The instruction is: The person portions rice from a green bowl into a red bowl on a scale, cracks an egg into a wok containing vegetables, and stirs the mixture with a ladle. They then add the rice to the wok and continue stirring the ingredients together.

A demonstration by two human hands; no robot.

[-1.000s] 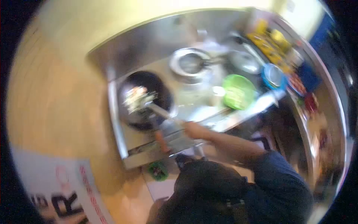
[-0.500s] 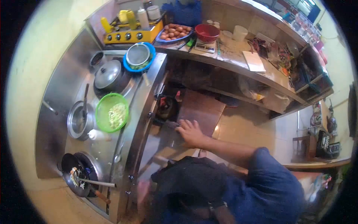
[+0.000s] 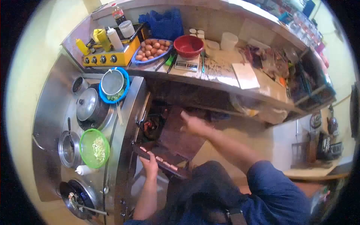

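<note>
Head view: just beside the steel counter's (image 3: 95, 180) front edge, a dark board (image 3: 169, 165) with pale patches along one side, tilted, pinched near one end between thumb and fingers of the left hand (image 3: 150, 164). Near its other end, the right hand (image 3: 195, 124), blurred, one finger stretched out, cannot tell about the rest. Beneath, a reddish-brown panel (image 3: 174, 132). Toward the counter's near end, a wok (image 3: 76, 212); farther along, a green basket (image 3: 85, 152). At the table's (image 3: 221, 61) front edge, a red bowl (image 3: 188, 45) on a scale (image 3: 187, 65).
</note>
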